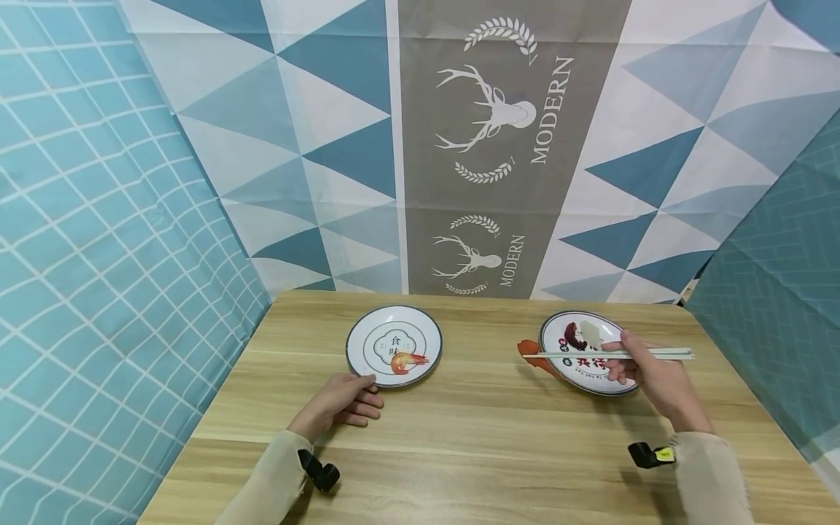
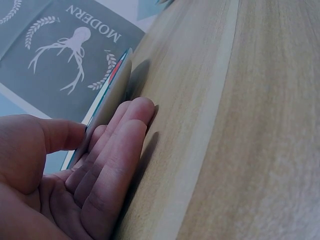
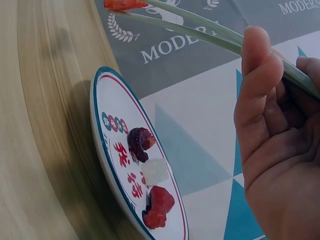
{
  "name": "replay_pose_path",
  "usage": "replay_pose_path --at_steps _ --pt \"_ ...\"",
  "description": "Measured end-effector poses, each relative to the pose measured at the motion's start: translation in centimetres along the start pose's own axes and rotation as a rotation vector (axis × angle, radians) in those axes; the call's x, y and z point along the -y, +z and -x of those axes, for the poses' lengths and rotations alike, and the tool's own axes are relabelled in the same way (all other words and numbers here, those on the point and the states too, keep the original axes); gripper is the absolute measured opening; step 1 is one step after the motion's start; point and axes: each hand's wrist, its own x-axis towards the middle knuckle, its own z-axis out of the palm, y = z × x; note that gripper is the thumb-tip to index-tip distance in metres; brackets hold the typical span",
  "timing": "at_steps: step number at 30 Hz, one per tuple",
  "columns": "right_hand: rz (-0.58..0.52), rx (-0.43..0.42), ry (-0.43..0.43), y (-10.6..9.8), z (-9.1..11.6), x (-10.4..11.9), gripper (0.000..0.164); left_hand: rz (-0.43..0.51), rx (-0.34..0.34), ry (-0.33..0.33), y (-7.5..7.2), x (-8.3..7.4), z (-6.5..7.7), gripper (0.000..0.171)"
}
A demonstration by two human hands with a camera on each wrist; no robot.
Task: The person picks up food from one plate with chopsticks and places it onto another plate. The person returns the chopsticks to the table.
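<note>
My left hand [image 1: 350,399] pinches the near edge of a white plate [image 1: 367,328], thumb at the rim and fingers [image 2: 117,160] under it. An orange cooked shrimp [image 1: 408,361] lies on that plate. Over at the right, my right hand [image 1: 652,372] holds a pair of pale green chopsticks [image 1: 663,353] above a second plate [image 1: 567,324]. An orange-red piece of food [image 3: 125,4] sits at the chopstick tips, just past that plate's left edge. On the second plate are a dark red curled piece [image 3: 139,144], a whitish translucent piece [image 3: 155,171] and a red lump [image 3: 159,207].
Both plates stand toward the back of a wooden table [image 1: 485,437]. A patterned cloth wall [image 1: 341,146] rises behind it, with blue tiled-pattern sheets [image 1: 98,219] at the sides. Small black cameras [image 1: 319,472] are strapped to both wrists.
</note>
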Motion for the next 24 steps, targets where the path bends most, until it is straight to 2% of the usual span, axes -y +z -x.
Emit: replay_pose_path --at_steps 10,24 --pt "0.020 -0.009 -0.002 0.6 -0.3 0.4 0.041 -0.003 0.004 -0.002 -0.1 0.0 0.1 0.040" --pt "-0.033 -0.028 0.012 1.7 -0.9 1.2 0.049 -0.007 0.006 0.004 -0.1 0.1 -0.1 0.040"
